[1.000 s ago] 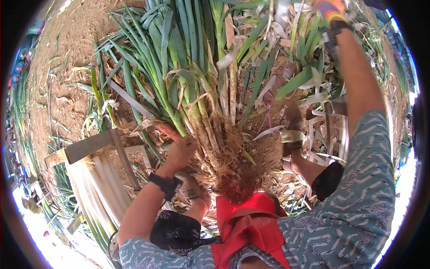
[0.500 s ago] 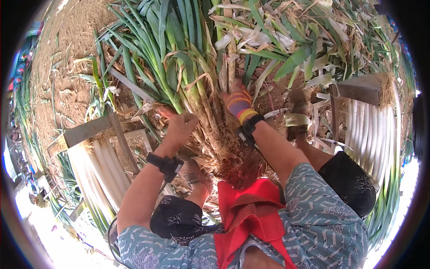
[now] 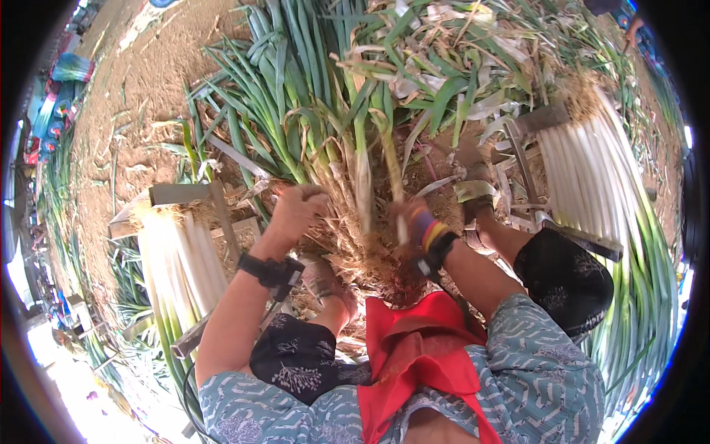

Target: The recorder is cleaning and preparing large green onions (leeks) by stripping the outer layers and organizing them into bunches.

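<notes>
As the head view looks down, the heap of leeks point(image 3: 296, 96) lies in front of me, its rooty ends toward my body. My bare left hand point(image 3: 297, 212) is at the left edge of those root ends, fingers curled; I cannot tell whether they grip anything. At the right edge of the heap, my right hand point(image 3: 416, 223), in a striped glove, is slightly blurred, fingers closed round the lower part of one leek point(image 3: 391, 159). White-stemmed stacks stand left point(image 3: 174, 251) and right point(image 3: 588, 159) of the heap, and loose leaves point(image 3: 473, 63) lie to its right.
</notes>
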`<state>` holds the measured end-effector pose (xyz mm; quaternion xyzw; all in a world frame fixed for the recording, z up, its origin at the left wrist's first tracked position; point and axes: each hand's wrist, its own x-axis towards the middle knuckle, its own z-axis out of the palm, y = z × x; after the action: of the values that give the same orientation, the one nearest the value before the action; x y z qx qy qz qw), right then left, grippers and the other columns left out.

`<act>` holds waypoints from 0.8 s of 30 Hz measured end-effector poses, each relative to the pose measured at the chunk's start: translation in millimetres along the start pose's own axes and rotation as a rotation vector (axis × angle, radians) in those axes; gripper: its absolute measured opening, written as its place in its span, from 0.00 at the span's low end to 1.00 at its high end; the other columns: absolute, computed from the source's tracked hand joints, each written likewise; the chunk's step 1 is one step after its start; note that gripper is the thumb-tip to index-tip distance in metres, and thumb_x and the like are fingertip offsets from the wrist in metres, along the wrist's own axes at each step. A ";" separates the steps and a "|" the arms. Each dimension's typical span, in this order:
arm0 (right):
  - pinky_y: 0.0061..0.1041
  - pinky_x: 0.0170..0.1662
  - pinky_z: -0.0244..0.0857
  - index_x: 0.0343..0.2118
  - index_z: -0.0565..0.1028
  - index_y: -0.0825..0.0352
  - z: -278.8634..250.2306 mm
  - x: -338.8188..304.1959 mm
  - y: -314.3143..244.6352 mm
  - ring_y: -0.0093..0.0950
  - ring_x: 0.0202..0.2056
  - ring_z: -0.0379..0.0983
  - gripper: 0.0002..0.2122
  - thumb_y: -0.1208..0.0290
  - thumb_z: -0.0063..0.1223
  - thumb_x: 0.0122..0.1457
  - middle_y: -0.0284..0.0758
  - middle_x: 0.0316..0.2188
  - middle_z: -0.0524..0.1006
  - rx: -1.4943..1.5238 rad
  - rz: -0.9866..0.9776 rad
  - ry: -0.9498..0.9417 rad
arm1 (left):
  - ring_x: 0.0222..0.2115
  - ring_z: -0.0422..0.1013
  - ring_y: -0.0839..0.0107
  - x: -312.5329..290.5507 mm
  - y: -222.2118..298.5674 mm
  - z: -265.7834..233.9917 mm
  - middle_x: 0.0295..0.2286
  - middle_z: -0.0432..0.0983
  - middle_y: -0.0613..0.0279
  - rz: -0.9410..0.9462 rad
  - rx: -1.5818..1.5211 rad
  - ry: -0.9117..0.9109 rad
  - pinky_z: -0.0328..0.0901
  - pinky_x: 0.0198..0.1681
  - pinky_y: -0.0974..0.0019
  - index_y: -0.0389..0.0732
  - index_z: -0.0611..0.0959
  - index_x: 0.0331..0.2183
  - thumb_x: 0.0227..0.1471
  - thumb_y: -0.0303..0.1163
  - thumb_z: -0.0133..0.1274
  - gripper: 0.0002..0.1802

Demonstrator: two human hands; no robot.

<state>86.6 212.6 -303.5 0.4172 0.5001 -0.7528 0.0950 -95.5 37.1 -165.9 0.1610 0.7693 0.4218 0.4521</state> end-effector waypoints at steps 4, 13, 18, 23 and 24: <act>0.26 0.17 0.61 0.22 0.69 0.65 44.8 -69.5 -62.9 0.24 0.14 0.65 0.13 0.62 0.54 0.54 0.31 0.13 0.67 0.490 -0.021 -0.216 | 0.23 0.71 0.76 -47.9 52.3 -15.0 0.23 0.74 0.61 0.055 -0.148 0.102 0.68 0.26 0.74 0.30 0.77 0.37 0.49 0.30 0.50 0.15; 0.24 0.17 0.60 0.23 0.68 0.66 82.0 -285.4 -56.6 0.22 0.13 0.63 0.10 0.68 0.58 0.48 0.31 0.12 0.66 0.382 0.060 -0.842 | 0.28 0.72 0.67 -115.8 86.8 23.6 0.31 0.71 0.56 0.106 -0.567 0.347 0.69 0.32 0.68 0.31 0.72 0.39 0.53 0.38 0.49 0.19; 0.18 0.14 0.55 0.16 0.69 0.64 39.4 -304.9 -31.5 0.15 0.12 0.61 0.09 0.71 0.57 0.45 0.24 0.10 0.65 -0.110 -0.064 -0.599 | 0.30 0.72 0.64 -125.3 109.8 37.3 0.32 0.71 0.55 0.199 -0.787 0.406 0.71 0.29 0.63 0.32 0.71 0.39 0.52 0.33 0.50 0.16; 0.20 0.14 0.54 0.17 0.70 0.66 7.4 -322.4 -36.8 0.16 0.11 0.61 0.09 0.69 0.59 0.43 0.25 0.10 0.67 -0.181 -0.216 -0.569 | 0.28 0.73 0.59 -109.7 58.1 49.5 0.27 0.72 0.53 0.151 -0.364 0.603 0.72 0.28 0.54 0.33 0.70 0.40 0.53 0.34 0.49 0.16; 0.20 0.14 0.54 0.19 0.71 0.67 4.5 -331.6 -39.3 0.17 0.12 0.62 0.10 0.68 0.59 0.43 0.26 0.10 0.67 -0.388 -0.182 -0.571 | 0.28 0.73 0.58 -118.5 57.9 68.6 0.27 0.72 0.53 0.131 -0.761 0.407 0.71 0.29 0.53 0.34 0.71 0.40 0.53 0.35 0.49 0.16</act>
<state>272.3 136.8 -36.4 0.1178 0.6222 -0.7354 0.2410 17.7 31.4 -69.8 -0.0551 0.6207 0.7262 0.2905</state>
